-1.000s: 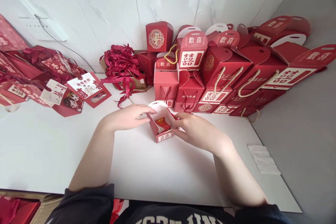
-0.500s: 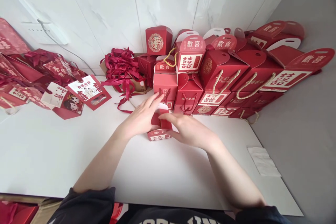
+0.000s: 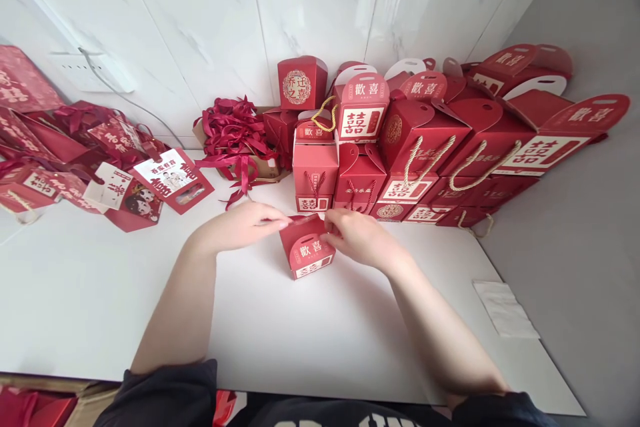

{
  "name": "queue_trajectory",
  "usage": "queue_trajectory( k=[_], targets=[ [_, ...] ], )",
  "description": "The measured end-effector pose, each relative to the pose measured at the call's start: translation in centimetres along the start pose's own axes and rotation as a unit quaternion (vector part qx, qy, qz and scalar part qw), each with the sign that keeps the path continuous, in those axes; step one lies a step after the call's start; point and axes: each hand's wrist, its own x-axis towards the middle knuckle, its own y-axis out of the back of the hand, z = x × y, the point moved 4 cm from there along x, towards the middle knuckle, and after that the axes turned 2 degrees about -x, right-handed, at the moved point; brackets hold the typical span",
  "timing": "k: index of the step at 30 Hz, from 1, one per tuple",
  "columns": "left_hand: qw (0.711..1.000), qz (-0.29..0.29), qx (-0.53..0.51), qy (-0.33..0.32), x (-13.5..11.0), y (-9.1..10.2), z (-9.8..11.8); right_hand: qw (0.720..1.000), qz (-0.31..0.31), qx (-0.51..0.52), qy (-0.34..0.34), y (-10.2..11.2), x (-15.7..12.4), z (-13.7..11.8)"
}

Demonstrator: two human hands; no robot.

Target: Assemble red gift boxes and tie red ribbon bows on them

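Note:
A small red gift box with gold characters on a rounded front flap stands on the white table in the middle. My left hand pinches the box's top left corner, fingers pressed together. My right hand grips the top right edge of the same box, fingers curled. The box's flaps are folded shut, so its contents are hidden.
Stacked red gift boxes with rope handles line the back right wall. A heap of red ribbons lies in a cardboard tray at the back. More red boxes and bags lie at the left. A white paper slip sits right.
The box was open with a red packet showing inside; my hands folded its flaps over, and now it stands closed with the front flap facing me.

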Motion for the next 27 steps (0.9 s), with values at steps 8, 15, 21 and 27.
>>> queue_trajectory(
  k=[8, 15, 21, 27],
  targets=[
    [0.976, 0.108, 0.092, 0.163, -2.1, 3.8, -5.4, 0.989, -0.089, -0.008, -0.116, -3.4, 1.6, 3.7],
    [0.986, 0.058, 0.044, 0.153, -2.8, 3.4, -4.4, 0.988, -0.102, 0.079, -0.082, -4.7, 0.9, 4.3],
    [0.983, 0.129, 0.059, 0.112, -3.3, 4.2, -3.1, 0.944, -0.044, 0.323, 0.044, 2.0, -4.3, 6.1],
    [0.958, 0.287, -0.014, -0.004, -4.5, 4.0, 3.3, 0.825, 0.184, 0.524, 0.102, 7.3, -10.8, 8.6]
  ],
)
